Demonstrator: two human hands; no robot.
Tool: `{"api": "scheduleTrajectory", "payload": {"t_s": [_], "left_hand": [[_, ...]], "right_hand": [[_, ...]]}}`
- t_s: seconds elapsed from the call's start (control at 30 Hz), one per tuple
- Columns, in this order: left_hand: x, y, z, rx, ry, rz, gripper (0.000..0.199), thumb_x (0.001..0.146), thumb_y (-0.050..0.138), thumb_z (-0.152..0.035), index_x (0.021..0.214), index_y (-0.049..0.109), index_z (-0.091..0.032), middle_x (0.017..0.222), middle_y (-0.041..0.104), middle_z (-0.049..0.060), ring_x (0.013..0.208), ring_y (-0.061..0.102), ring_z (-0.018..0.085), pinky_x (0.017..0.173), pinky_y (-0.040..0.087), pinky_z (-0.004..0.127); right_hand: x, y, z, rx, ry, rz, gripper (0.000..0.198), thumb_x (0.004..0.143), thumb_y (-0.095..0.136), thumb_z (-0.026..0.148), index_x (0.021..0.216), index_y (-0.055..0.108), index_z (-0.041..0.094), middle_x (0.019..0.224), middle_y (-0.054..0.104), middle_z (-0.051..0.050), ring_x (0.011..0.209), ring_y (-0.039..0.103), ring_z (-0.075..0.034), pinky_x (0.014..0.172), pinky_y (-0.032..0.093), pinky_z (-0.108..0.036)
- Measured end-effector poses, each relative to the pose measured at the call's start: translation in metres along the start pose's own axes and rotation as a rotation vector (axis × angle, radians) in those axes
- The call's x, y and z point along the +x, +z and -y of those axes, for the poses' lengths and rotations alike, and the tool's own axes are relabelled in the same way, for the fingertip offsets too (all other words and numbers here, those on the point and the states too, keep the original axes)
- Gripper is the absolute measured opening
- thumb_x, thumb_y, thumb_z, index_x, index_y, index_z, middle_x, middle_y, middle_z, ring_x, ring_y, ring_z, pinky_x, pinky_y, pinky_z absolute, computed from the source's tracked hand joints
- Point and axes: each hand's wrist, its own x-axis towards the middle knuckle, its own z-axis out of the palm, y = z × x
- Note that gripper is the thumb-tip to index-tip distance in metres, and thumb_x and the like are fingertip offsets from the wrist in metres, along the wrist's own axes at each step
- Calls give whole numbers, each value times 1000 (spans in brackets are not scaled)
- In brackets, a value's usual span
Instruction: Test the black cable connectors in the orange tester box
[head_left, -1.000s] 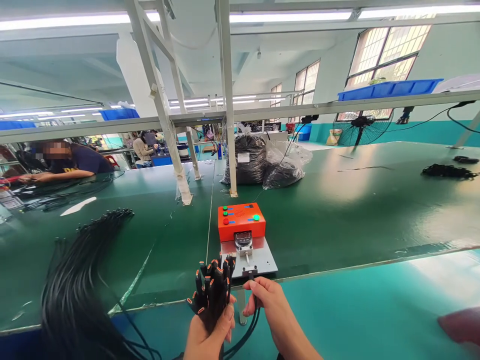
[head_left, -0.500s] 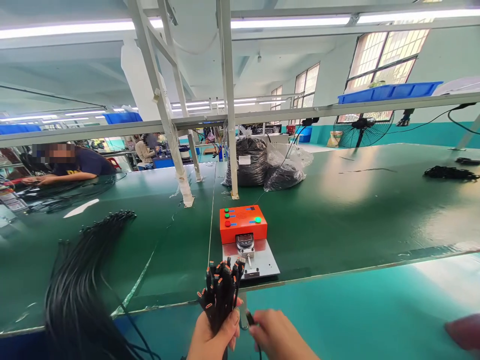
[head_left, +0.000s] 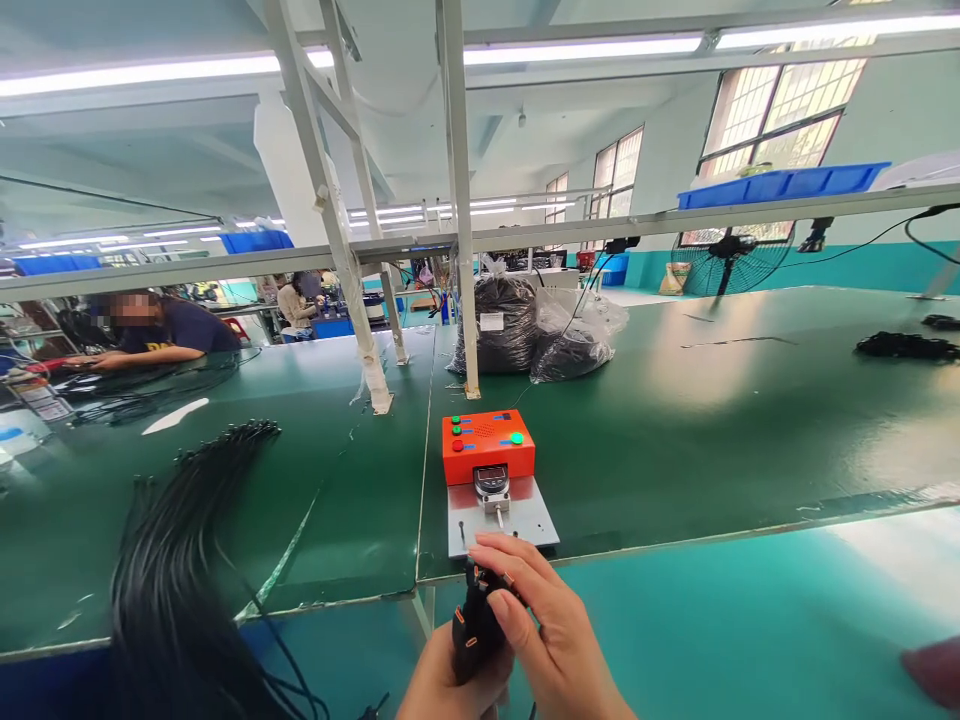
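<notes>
A bundle of black cables (head_left: 472, 628) with orange-tipped plug ends is clasped in my left hand (head_left: 439, 680), low in the middle of the view. My right hand (head_left: 559, 630) is cupped over the plug ends from the right, its fingers and thumb closed about them, hiding many of the plugs. Just beyond the hands stands an orange box (head_left: 487, 455) with green and red buttons. A round digital gauge (head_left: 492, 482) is fixed in front of it on a metal plate (head_left: 536, 520). The hands are by the plate's front edge; whether they touch it I cannot tell.
A large heap of black cables (head_left: 172, 560) hangs over the green table's (head_left: 360, 520) front edge at left. White posts (head_left: 470, 300) rise behind the box. Bagged black goods (head_left: 499, 330) sit at the back. A co-worker (head_left: 180, 330) leans on the table at far left.
My right hand has moved up and left from beside the bundle onto its plug ends. The single cable it held is no longer distinct. The bundle has dropped lower and tilted.
</notes>
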Motion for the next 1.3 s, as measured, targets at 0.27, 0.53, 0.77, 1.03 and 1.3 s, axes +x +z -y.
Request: {"api": "scheduleTrajectory", "payload": {"t_s": [0.27, 0.53, 0.77, 1.03, 1.3], "left_hand": [[6, -11, -6, -128, -31, 5, 46, 62, 72, -54, 82, 67, -13, 41, 57, -2, 35, 41, 8, 38, 27, 21], [6, -6, -2, -284, -59, -126, 45, 52, 81, -46, 81, 74, -13, 54, 63, 1, 40, 48, 9, 37, 35, 20], [12, -11, 0, -361, -32, -375, 39, 42, 87, -39, 69, 74, -13, 53, 70, 3, 49, 63, 17, 50, 49, 26], [10, -4, -4, -292, 26, -354, 35, 48, 83, -40, 64, 71, -12, 47, 69, 4, 40, 59, 17, 43, 47, 27], [2, -1, -13, -315, 46, -387, 36, 45, 85, -41, 63, 70, -13, 53, 73, 7, 48, 65, 21, 51, 53, 33]], "right_hand": [[-8, 6, -9, 476, 389, -226, 35, 82, 54, 46, 108, 64, 23, 104, 68, -7, 94, 62, -21, 82, 51, -30], [-7, 23, -20, 737, 480, -224, 22, 69, 72, 38, 76, 68, 17, 60, 62, 0, 53, 53, -12, 52, 43, -21], [-9, 21, -23, 627, 512, -392, 25, 74, 66, 41, 74, 61, 17, 72, 67, -2, 72, 61, -16, 72, 48, -25], [-13, 18, -50, 517, 755, -194, 24, 73, 56, 39, 65, 46, 19, 39, 56, 3, 35, 51, -12, 42, 37, -22], [2, 17, -58, 542, 841, -196, 21, 68, 55, 36, 61, 46, 18, 39, 57, 2, 34, 52, -12, 42, 38, -23]]}}
